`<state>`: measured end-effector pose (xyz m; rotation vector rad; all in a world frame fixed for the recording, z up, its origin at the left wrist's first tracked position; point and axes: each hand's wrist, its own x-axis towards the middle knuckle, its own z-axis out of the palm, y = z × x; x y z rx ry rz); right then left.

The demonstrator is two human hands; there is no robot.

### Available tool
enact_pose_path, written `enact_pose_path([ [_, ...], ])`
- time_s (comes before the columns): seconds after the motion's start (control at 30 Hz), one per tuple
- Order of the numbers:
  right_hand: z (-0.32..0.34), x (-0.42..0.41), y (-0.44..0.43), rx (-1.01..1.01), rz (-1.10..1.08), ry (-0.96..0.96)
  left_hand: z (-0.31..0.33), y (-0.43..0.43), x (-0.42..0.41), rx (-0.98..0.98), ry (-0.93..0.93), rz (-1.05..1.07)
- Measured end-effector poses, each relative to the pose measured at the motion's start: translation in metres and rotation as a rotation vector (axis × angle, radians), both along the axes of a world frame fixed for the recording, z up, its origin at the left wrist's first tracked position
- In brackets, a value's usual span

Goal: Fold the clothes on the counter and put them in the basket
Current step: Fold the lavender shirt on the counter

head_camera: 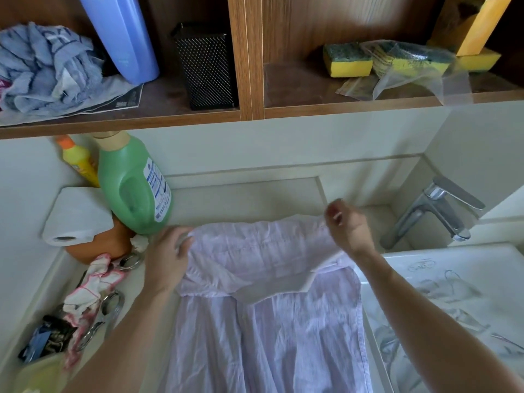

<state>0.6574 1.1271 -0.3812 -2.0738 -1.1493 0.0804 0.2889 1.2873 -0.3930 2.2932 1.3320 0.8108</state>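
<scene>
A pale lilac striped shirt (pixel 269 307) lies spread on the cream counter (pixel 249 197). It runs from the middle of the view down toward 6 o'clock, where it leaves the frame. Its far end is folded back over the rest, and a white collar or facing shows at the fold.

The left hand (pixel 167 259) is at the shirt's 10 o'clock corner, with its fingers (pixel 183 239) curled onto the edge of the fabric and gripping it. The right hand (pixel 347 225) is at the 2 o'clock corner, slightly blurred. Its fingers (pixel 334 211) are bunched together and pinch the cloth, holding that corner a little above the counter.

At 9 o'clock of the shirt stands a green detergent bottle (pixel 133 185), with a yellow bottle (pixel 78 160) with an orange cap behind it. Beside these a paper roll (pixel 76 217) rests on a terracotta pot (pixel 96 245). Toward 8 o'clock lie a white-and-pink cloth (pixel 90 287) and scissors (pixel 110 310), touching each other.

At 3 o'clock are a chrome faucet (pixel 436 211) and a white sink (pixel 453 279) just beside the shirt's right edge.

A wooden shelf (pixel 170 120) runs across 12 o'clock. It carries a crumpled blue towel (pixel 45 66), a tall blue bottle (pixel 124 38), a black mesh holder (pixel 207 66), and yellow-and-green sponges (pixel 347 59), some of them inside a clear plastic bag (pixel 411 69).
</scene>
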Motion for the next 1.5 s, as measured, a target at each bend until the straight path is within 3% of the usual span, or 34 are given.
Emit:
enact_pose_path([
  [0.1, 0.007, -0.042, 0.007, -0.418, 0.361, 0.362, -0.001, -0.019, 0.028, -0.356, 0.105, -0.284],
  [0.17, -0.006, -0.051, 0.000, -0.639, 0.366, 0.529, -0.011, -0.028, 0.031, -0.512, 0.255, -0.230],
  [0.3, -0.019, -0.035, -0.016, -0.544, 0.142, 0.764, -0.011, -0.025, 0.022, -0.703, 0.205, 0.129],
  [0.37, -0.018, -0.022, -0.013, -0.600, 0.128, 0.649, 0.000, -0.015, 0.016, -0.636, 0.359, 0.195],
  [0.43, -0.014, -0.005, -0.002, -0.711, 0.158, 0.247, 0.004, 0.002, 0.010, -0.310, 0.570, 0.167],
  [0.5, -0.009, 0.011, 0.010, -0.648, 0.160, -0.049, 0.004, 0.019, 0.009, -0.078, 0.548, 0.023],
  [0.57, -0.006, 0.026, 0.023, -0.622, 0.278, -0.124, 0.004, 0.033, 0.009, -0.174, 0.595, -0.153],
  [0.67, -0.010, 0.039, 0.035, -0.870, 0.464, -0.265, -0.008, 0.038, 0.007, -0.477, 0.786, -0.221],
  [0.77, -0.013, 0.041, 0.035, -0.957, 0.422, -0.322, -0.019, 0.038, 0.003, -0.479, 0.713, -0.182],
  [0.87, -0.011, 0.031, 0.038, -0.843, 0.289, -0.395, -0.016, 0.040, 0.004, -0.464, 0.532, -0.131],
  [0.97, -0.001, 0.023, 0.046, -0.634, 0.182, -0.373, -0.003, 0.051, 0.007, -0.303, 0.491, -0.056],
  [1.1, 0.017, 0.020, 0.052, -0.199, 0.112, -0.485, 0.029, 0.064, 0.008, -0.104, 0.296, 0.019],
  [1.17, 0.018, 0.020, 0.043, -0.095, 0.110, -0.553, 0.037, 0.061, 0.004, 0.015, 0.298, 0.022],
  [1.27, 0.008, 0.018, 0.015, -0.218, 0.179, -0.571, 0.027, 0.042, -0.017, -0.063, 0.420, -0.032],
  [1.43, -0.019, 0.015, -0.034, -0.682, 0.430, -0.368, -0.004, -0.001, -0.058, -0.219, 0.524, -0.213],
  [1.5, -0.020, 0.021, -0.043, -0.782, 0.507, -0.249, -0.008, -0.007, -0.068, -0.322, 0.472, -0.202],
])
